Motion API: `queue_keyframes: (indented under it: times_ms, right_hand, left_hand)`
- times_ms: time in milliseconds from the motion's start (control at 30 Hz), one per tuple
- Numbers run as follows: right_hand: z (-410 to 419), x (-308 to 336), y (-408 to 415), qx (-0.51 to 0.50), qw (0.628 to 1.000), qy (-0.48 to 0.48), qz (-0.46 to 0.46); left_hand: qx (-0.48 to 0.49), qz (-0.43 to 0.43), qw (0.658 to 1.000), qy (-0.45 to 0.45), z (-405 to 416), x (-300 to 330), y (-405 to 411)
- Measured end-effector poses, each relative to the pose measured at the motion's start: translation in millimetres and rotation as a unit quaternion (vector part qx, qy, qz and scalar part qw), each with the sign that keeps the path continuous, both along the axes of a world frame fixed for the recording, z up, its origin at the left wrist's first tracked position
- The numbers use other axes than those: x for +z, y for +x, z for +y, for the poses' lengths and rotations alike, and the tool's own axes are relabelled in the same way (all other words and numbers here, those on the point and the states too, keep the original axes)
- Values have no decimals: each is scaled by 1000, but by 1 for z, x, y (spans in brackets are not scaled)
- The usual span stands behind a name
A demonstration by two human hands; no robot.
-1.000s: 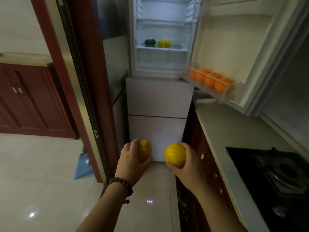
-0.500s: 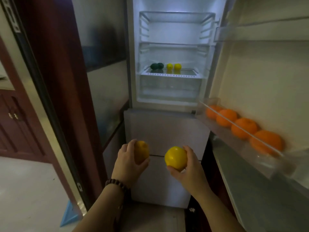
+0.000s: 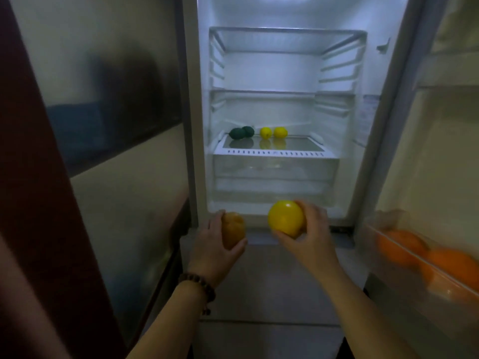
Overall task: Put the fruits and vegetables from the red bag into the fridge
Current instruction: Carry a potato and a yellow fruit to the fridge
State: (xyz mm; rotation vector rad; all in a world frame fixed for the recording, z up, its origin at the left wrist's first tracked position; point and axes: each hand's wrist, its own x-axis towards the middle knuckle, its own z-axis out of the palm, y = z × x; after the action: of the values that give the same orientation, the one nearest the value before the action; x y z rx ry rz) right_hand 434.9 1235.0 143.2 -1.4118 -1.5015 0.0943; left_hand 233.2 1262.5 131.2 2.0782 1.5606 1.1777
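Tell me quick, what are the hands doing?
Left hand: holding a dull yellow fruit.
Right hand: holding a bright yellow fruit.

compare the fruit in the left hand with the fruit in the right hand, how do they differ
The fruit in the left hand looks a dull, brownish yellow; the fruit in the right hand is bright, glossy yellow. The left one looks taller than wide and sits in shadow below the fridge opening; the right one is rounder and held a little higher, catching the fridge light. Both are gripped by curled fingers, left hand and right hand, in front of the open fridge.
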Motion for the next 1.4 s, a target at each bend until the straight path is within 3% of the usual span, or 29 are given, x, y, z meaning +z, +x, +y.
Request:
queue_keyframes:
  times_ms: [200,367,533,733,933,1033,1400]
  right_hand:
    - [105,76,14,-23,999,13,18]
    - [198,127,27,-45,997,1,-63]
    - [297,152,38,-13,992,-91,-83]
    - [396,153,49,-1,975,-141,-172]
    - [439,145,51,39,979,-151,-130]
    - [451,137,50,15,976,-152,-153]
    - [442,135,55,0,981,-139,-134]
  left_hand:
    - [-45,-27,998,40,85,23,2]
    - [-62,-35,996,44,130,23,9]
    - [-66,-2,996,55,169,25,24]
    - [-53,15,998,40,202,30,31]
    - [-23,19,999,28,219,26,31]
    - [-21,16,999,27,222,23,33]
    - [-25,16,999,16,214,20,37]
